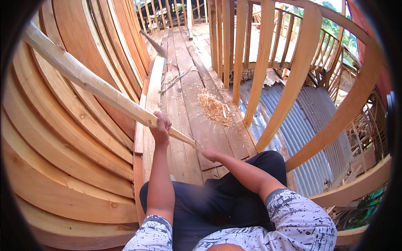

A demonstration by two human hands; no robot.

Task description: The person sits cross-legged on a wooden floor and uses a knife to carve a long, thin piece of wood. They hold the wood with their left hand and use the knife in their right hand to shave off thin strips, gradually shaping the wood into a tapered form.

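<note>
A long pale wooden pole [92, 85] slants from the upper left down to the space in front of my lap, and its near end narrows to a taper. My left hand [161, 127] is closed around the pole just before the tapered part. Close to the tapered tip, my right hand [210, 153] is closed on what looks like a knife [196, 142]. Only a thin bit of blade shows, touching or very near the wood; the handle is hidden in the fist. My legs in dark trousers [222, 201] are folded beneath both arms.
Curved wooden planks [63, 167] wall the left side. Wooden railing slats [289, 92] stand on the right, with corrugated metal sheets [301, 129] below. On the plank floor [184, 108] lie curled wood shavings [214, 109], a thin forked twig [178, 79] and a dark flat piece [154, 44].
</note>
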